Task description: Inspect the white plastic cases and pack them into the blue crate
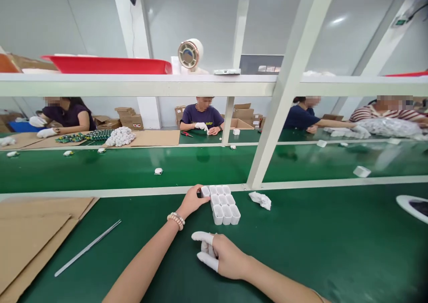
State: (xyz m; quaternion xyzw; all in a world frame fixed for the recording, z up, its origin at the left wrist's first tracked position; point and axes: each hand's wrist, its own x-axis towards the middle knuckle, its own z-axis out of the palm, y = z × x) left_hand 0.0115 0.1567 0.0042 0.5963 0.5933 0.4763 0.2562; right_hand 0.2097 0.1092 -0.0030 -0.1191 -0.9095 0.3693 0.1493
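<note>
A block of several small white plastic housings [224,204] stands in rows on the green table [301,249]. My left hand [191,201], a bead bracelet at its wrist, reaches to the block's far left corner, its fingers closed on one white housing [205,190] there. My right hand [219,254] rests on the table just in front of the block, loosely curled, with white finger cots on its thumb and fingers. Nothing shows in it.
Long metal tweezers [87,248] lie at the left beside cardboard sheets [30,236]. A crumpled white cloth [261,200] lies right of the block. A white frame post [287,84] rises behind. Loose white parts ride the conveyor belt [133,167]. Several people work across it.
</note>
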